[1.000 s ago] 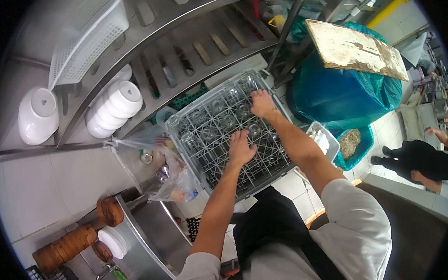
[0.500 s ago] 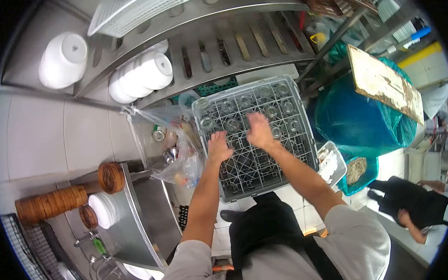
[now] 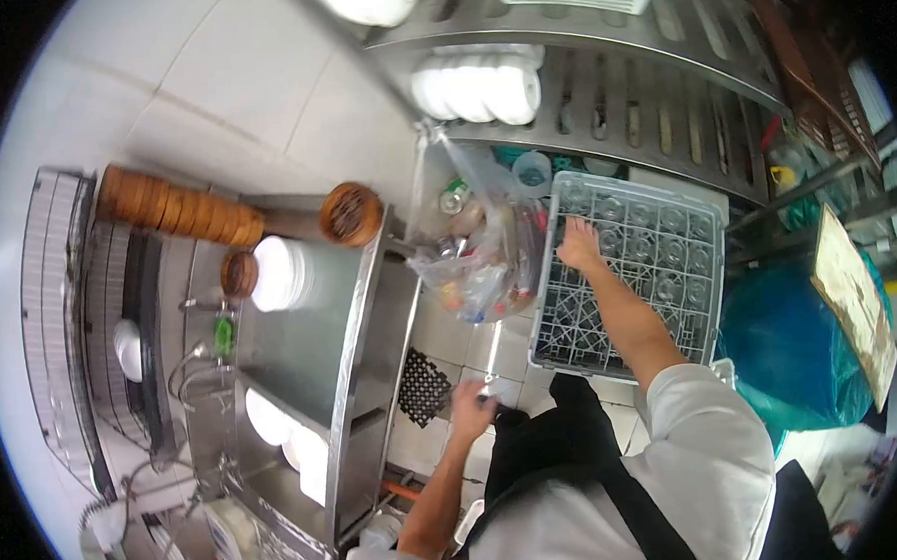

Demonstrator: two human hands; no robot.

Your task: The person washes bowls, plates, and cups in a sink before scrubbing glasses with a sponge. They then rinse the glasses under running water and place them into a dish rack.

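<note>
A grey plastic glass rack (image 3: 628, 374) with a grid of compartments stands in front of me on the right. Several upturned clear glasses (image 3: 672, 250) fill compartments in its far and right parts. Over the rack's left side is my right hand (image 3: 579, 244), its fingers stretched out among the compartments; whether a fingertip touches a glass is hidden. My left hand (image 3: 471, 411) hangs low beside my dark apron (image 3: 546, 456), away from the rack. Motion smears its fingers, so I cannot make out their pose.
A clear bag of waste (image 3: 483, 263) hangs left of the rack. Further left, a steel sink counter (image 3: 301, 336) bears white plates (image 3: 276, 274) and bamboo steamers (image 3: 180, 207). Steel shelving (image 3: 650, 91) with white bowls (image 3: 475, 91) is behind. A blue lined bin (image 3: 791, 335) stands right.
My view has swung left, so the rack appears further right. My left hand has left the rack and dropped to my side. My right hand has moved to the rack's left side.
</note>
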